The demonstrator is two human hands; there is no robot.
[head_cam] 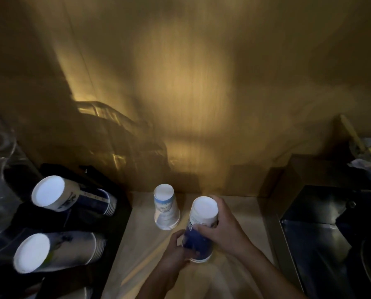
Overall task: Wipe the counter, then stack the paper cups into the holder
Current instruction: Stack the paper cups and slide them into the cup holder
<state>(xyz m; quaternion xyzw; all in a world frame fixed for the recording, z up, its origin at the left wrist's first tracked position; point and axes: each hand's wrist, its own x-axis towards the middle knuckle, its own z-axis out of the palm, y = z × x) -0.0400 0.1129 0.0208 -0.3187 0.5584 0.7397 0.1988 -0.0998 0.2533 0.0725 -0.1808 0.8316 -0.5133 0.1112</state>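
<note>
Head view, dim warm light; both hands at the near centre of the pale tabletop, closed together around one inverted stack of paper cups. The right hand wraps the upper part of the stack from the right, fingers curled round its wall just below the white upturned base; the left hand cups the lower, dark blue part from the left, near the rims; whether the rims rest on the tabletop or hang just above it cannot be told. A second inverted stack stands free on the tabletop, just left of and beyond the held one, touched by neither hand. At far left, the black holder carries two further stacks lying tilted, bases toward the camera: an upper one and a lower one. Handling, as a judgement: paper cups are very light, thin-walled and easily crushed; nested, they are stiffer but may slide apart; grip is best taken lightly round the wall, one hand supporting the rim end, as here. A dark recessed bin or sink lies to the right.
</note>
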